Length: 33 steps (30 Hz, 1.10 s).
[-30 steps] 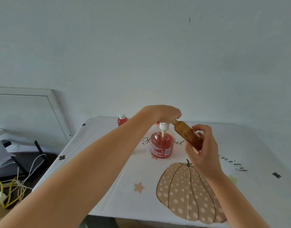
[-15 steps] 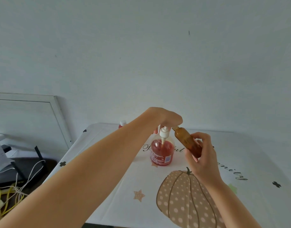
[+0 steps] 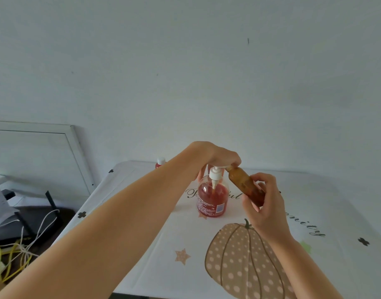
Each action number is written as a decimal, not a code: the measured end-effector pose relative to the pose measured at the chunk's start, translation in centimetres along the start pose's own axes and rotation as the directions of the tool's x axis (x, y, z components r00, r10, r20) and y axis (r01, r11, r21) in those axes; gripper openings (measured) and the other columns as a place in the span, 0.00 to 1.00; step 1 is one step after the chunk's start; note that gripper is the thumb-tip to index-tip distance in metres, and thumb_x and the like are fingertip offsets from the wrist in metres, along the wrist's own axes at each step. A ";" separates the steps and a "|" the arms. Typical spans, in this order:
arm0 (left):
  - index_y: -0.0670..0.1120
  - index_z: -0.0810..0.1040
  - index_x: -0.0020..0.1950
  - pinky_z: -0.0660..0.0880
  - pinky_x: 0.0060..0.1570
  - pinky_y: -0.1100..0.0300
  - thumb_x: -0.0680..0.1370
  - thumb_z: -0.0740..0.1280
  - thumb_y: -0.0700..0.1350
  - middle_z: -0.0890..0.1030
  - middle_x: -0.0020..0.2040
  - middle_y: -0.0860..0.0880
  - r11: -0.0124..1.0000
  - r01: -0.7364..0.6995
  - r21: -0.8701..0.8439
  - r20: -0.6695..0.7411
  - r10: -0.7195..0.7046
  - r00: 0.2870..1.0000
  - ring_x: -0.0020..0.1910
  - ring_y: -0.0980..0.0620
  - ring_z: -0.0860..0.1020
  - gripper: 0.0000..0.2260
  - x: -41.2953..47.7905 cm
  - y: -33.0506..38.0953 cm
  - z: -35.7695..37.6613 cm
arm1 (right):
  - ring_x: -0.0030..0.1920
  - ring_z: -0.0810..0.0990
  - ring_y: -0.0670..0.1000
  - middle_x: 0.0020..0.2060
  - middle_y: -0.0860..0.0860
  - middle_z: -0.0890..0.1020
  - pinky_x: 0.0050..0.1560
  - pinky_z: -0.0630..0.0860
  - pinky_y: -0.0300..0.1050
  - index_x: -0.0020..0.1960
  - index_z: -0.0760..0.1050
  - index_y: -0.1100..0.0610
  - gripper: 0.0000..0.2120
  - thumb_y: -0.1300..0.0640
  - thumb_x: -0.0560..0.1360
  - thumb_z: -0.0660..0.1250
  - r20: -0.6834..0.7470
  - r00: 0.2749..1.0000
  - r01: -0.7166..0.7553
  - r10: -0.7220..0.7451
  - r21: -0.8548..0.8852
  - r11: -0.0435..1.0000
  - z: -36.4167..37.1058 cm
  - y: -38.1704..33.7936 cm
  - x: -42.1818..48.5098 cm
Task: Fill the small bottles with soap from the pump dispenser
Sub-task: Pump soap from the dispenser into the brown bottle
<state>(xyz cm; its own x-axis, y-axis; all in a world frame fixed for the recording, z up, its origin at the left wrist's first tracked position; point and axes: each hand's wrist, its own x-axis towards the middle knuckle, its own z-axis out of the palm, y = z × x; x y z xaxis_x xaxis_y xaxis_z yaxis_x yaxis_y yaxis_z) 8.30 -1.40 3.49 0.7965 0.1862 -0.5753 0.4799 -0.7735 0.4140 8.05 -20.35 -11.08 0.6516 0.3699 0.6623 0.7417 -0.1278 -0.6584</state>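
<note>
White wall behind; table (image 3: 336,212) under a pale cloth printed with a spotted pumpkin (image 3: 245,262), a star and script lettering. Left of the table: a framed panel (image 3: 73,152) leaning on the wall and a tangle of white and yellow cables (image 3: 21,247). The pump dispenser (image 3: 212,199) stands mid-table, a clear body with plenty of red soap in it. The left hand (image 3: 217,155) arches over its white pump head, fingers bent down across the top, tips at the spout's end. The right hand (image 3: 266,206) holds the small amber bottle (image 3: 244,186) tilted, fingers and thumb clamped round its lower half, its uncapped mouth touching the spout. How full it is cannot be read through the tinted wall. At the far edge, mostly hidden by the left forearm, stands a small red bottle (image 3: 160,162) with a white cap: I judge it filled and closed. So likely one bottle done, one mid-fill. Left to do: finish pumping, cap the amber one, set it down. No cap or further empties in sight.
</note>
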 end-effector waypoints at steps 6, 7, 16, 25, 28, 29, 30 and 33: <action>0.40 0.80 0.57 0.82 0.51 0.32 0.74 0.61 0.57 0.86 0.54 0.33 0.997 -0.012 -0.071 0.020 0.013 1.000 0.50 0.27 0.86 0.23 1.2 -0.4 0.3 | 0.36 0.76 0.45 0.42 0.48 0.77 0.40 0.70 0.30 0.60 0.68 0.48 0.21 0.66 0.76 0.73 0.008 1.000 -0.015 0.015 -0.016 1.000 -0.1 -0.1 0.0; 0.39 0.79 0.55 0.83 0.52 0.34 0.75 0.60 0.56 0.87 0.53 0.33 0.997 -0.023 -0.070 -0.003 0.022 1.000 0.50 0.28 0.86 0.22 1.3 -0.6 0.4 | 0.37 0.76 0.45 0.43 0.48 0.78 0.40 0.71 0.31 0.60 0.68 0.49 0.23 0.69 0.76 0.73 0.015 1.000 -0.023 0.023 -0.024 0.999 -0.1 0.0 0.0; 0.38 0.78 0.62 0.82 0.53 0.33 0.74 0.60 0.56 0.86 0.52 0.32 0.996 -0.024 -0.083 0.041 0.027 0.999 0.48 0.27 0.86 0.26 1.4 -0.5 0.0 | 0.37 0.77 0.46 0.43 0.49 0.78 0.40 0.71 0.29 0.60 0.69 0.48 0.23 0.69 0.76 0.74 0.010 0.999 -0.030 0.031 -0.022 0.999 0.0 -0.1 0.1; 0.38 0.78 0.58 0.83 0.53 0.37 0.75 0.59 0.55 0.87 0.51 0.33 0.997 -0.038 -0.065 -0.008 0.037 0.999 0.48 0.30 0.87 0.24 1.6 -0.7 0.3 | 0.38 0.78 0.49 0.43 0.48 0.79 0.39 0.73 0.31 0.60 0.68 0.47 0.23 0.67 0.76 0.75 0.005 1.000 -0.015 0.015 -0.051 0.999 0.0 0.0 0.0; 0.41 0.77 0.52 0.83 0.52 0.43 0.76 0.58 0.53 0.87 0.50 0.34 0.996 -0.057 -0.063 -0.040 0.055 0.998 0.44 0.32 0.86 0.17 1.6 -0.9 0.9 | 0.38 0.79 0.46 0.43 0.50 0.79 0.40 0.72 0.29 0.60 0.69 0.48 0.23 0.67 0.76 0.75 0.009 1.000 -0.019 0.020 -0.048 0.999 0.0 0.0 0.0; 0.41 0.77 0.52 0.82 0.53 0.43 0.76 0.58 0.53 0.87 0.49 0.33 0.996 -0.057 -0.066 -0.036 0.055 0.998 0.44 0.31 0.86 0.17 1.6 -0.8 0.9 | 0.38 0.78 0.46 0.43 0.50 0.79 0.39 0.72 0.29 0.60 0.69 0.48 0.23 0.67 0.76 0.75 0.009 1.000 -0.019 0.019 -0.052 0.998 0.0 0.0 0.0; 0.41 0.77 0.52 0.83 0.55 0.42 0.76 0.58 0.52 0.87 0.49 0.33 0.996 -0.056 -0.068 -0.026 0.054 0.998 0.46 0.30 0.87 0.17 1.5 -0.8 0.9 | 0.37 0.78 0.46 0.43 0.50 0.79 0.39 0.72 0.30 0.60 0.68 0.46 0.23 0.66 0.76 0.75 0.014 1.000 -0.021 0.021 -0.057 0.998 -0.1 0.1 -0.1; 0.39 0.76 0.53 0.82 0.57 0.36 0.77 0.58 0.52 0.87 0.50 0.32 0.997 -0.039 -0.067 0.002 0.039 0.999 0.51 0.27 0.86 0.17 1.4 -0.6 0.4 | 0.38 0.79 0.48 0.44 0.50 0.80 0.40 0.74 0.35 0.60 0.68 0.42 0.23 0.62 0.77 0.75 0.015 0.999 -0.032 0.033 -0.051 0.998 -0.1 0.1 -0.1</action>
<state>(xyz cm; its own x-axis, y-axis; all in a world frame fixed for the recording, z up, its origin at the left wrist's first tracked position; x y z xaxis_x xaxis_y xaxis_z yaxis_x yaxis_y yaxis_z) 9.00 -0.94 2.19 0.8140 0.1543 -0.5601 0.4720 -0.7376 0.4828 8.09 -20.47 -11.14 0.6733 0.3788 0.6350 0.7275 -0.1863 -0.6603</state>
